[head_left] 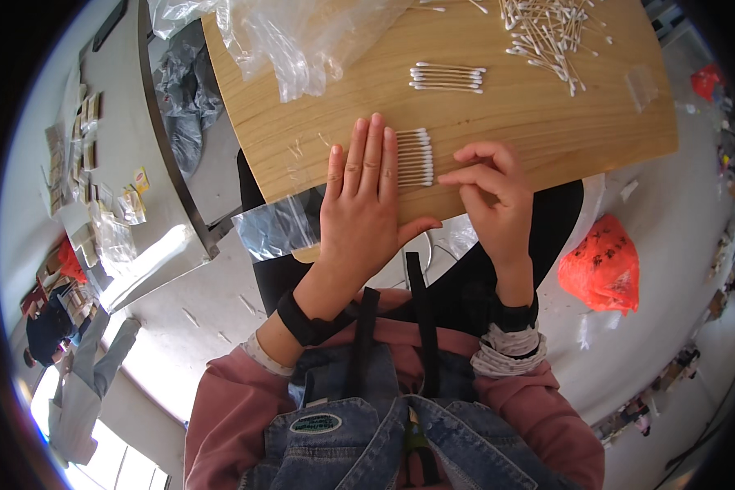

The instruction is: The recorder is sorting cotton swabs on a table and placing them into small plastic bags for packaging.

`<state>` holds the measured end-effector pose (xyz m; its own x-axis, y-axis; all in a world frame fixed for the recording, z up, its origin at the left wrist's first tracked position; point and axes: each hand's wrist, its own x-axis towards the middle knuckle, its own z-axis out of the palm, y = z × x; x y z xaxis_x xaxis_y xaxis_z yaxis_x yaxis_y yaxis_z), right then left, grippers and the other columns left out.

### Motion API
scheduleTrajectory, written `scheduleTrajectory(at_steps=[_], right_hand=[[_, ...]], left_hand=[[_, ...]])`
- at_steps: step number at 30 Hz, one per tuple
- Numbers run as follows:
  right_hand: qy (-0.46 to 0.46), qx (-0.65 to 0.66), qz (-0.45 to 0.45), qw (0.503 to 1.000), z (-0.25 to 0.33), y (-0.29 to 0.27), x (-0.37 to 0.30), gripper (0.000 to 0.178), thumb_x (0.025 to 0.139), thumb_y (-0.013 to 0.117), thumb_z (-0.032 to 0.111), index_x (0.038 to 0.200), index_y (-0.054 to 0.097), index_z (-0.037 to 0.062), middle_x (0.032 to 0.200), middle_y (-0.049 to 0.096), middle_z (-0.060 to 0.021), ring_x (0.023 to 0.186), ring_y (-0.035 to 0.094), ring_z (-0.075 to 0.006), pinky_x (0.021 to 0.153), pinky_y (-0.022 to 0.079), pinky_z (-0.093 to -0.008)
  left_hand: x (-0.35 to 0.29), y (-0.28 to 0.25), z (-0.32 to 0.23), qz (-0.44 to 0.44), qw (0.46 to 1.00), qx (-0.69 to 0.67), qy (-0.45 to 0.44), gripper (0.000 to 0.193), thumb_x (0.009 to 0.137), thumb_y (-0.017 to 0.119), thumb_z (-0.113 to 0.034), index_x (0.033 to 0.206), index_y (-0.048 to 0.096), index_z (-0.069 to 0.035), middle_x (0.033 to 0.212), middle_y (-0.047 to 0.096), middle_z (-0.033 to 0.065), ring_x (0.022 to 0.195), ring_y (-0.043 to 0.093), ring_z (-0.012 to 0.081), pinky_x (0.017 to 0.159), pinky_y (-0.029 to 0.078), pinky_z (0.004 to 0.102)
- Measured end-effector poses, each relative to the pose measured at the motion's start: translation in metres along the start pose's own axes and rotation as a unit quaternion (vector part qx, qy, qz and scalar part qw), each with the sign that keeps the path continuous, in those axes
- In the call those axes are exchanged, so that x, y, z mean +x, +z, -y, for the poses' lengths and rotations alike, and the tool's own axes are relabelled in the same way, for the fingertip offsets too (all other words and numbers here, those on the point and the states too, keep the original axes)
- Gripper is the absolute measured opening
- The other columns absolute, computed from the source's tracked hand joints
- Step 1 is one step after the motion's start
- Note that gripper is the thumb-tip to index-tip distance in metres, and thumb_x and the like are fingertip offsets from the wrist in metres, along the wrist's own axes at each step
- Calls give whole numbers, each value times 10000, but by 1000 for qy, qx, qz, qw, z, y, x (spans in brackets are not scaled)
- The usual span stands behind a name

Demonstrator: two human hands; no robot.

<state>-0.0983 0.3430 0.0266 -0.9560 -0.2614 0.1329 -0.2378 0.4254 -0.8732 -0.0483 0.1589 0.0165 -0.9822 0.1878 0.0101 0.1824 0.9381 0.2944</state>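
My left hand (361, 192) lies flat with outstretched fingers over the left part of a row of cotton swabs (416, 159). The white right-hand tips of the swabs show beyond my fingers, side by side; their other ends are hidden under the hand. Just right of those tips hovers my right hand (494, 192), its fingers bent and apart, with nothing visible between them. A smaller row of cotton swabs (447, 77) sits farther up the wooden table (563, 139). At the far right is a loose heap of cotton swabs (551, 37).
Clear plastic bags (302, 41) cover the table's far left corner. A clear plastic sheet (282, 229) hangs over its near left edge. A small clear packet (641, 88) lies at the right. Down on the floor is a red bag (600, 265). A grey table (131, 163) stands left.
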Motion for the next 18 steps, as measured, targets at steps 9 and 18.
scheduleTrajectory(at_steps=[9, 18], right_hand=[[-55, -34, -18, 998, -5, 9, -5, 302, 665, 660, -135, 832, 767, 93, 1005, 621, -44, 942, 588, -235, 720, 532, -318], [-57, -49, -10, 997, -4, 9, -5, 305, 687, 648, -126, 858, 769, 96, 1026, 617, -49, 946, 587, -237, 738, 521, -320]], left_hand=[[0, 2, 0, -3, 1000, -2, 2, 1183, 754, 587, -751, 1524, 286, 96, 1625, 250, 241, 1529, 202, 375, 1221, 182, 530], [0, 1, 0, 0, 1000, 0, 0, 1175, 768, 564, -758, 1525, 284, 96, 1626, 250, 239, 1531, 199, 373, 1223, 174, 529]])
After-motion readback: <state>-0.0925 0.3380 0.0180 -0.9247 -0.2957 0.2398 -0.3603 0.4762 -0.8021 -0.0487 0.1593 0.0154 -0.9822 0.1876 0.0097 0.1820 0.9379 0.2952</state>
